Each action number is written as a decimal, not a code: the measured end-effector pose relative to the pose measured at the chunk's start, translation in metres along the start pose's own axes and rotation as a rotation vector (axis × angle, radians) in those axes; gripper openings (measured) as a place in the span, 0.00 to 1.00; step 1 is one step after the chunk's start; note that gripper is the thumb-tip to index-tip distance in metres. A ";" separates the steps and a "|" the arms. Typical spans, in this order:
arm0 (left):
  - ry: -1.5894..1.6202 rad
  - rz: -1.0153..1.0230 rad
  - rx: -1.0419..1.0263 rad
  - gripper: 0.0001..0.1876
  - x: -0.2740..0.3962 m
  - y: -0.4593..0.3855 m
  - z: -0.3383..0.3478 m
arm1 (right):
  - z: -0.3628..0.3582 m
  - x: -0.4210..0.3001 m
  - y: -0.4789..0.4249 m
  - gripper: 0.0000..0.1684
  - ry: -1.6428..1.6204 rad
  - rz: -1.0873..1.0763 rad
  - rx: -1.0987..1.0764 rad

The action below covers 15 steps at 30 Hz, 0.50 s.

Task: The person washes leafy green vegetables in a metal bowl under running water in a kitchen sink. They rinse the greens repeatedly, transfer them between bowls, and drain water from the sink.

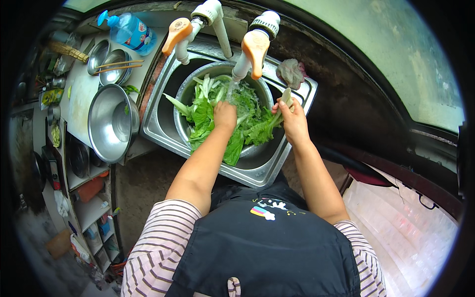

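A metal basin full of leafy greens sits in the stainless steel sink. Water runs into it from the right-hand white tap. My left hand is down among the leaves, close to the stream. Its fingertips are hidden, so its grip cannot be made out. At the basin's right side my right hand pinches a green leaf by its pale stem end. The leaf's green part hangs leftward over the other leaves.
A second white tap with an orange handle stands at left. On the left counter are a large metal bowl, smaller bowls with chopsticks across them, and a blue pump bottle. A rag lies on the sink's back-right corner.
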<state>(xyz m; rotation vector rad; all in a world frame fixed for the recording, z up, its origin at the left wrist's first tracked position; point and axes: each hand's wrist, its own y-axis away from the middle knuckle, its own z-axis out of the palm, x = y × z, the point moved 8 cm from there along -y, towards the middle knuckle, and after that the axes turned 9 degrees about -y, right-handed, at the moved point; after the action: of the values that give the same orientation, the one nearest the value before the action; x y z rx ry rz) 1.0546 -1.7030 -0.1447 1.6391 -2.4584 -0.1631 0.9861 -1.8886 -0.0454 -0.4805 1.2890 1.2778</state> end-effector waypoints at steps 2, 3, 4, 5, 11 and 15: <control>0.312 -0.075 -0.035 0.06 -0.008 -0.004 -0.006 | -0.002 0.000 0.001 0.08 -0.003 0.001 0.001; 0.464 -0.114 -0.052 0.06 -0.015 -0.005 -0.010 | -0.001 0.001 0.001 0.08 -0.008 0.002 0.000; 0.717 -0.192 -0.073 0.08 -0.027 -0.007 -0.005 | 0.000 0.001 0.001 0.08 -0.003 -0.004 -0.007; 0.883 -0.270 -0.097 0.09 -0.037 -0.007 -0.003 | 0.000 0.001 0.000 0.08 0.003 -0.011 -0.013; 1.258 -0.281 -0.051 0.07 -0.077 -0.004 -0.089 | 0.004 0.003 0.003 0.08 0.005 0.007 -0.006; 0.916 -0.240 0.206 0.07 -0.120 -0.011 -0.151 | 0.005 0.008 0.002 0.09 0.011 0.008 -0.021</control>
<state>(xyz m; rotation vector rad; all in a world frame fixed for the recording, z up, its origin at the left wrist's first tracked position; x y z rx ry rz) 1.1414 -1.5949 -0.0099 1.5718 -1.6151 0.6770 0.9846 -1.8806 -0.0507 -0.4988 1.2886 1.2979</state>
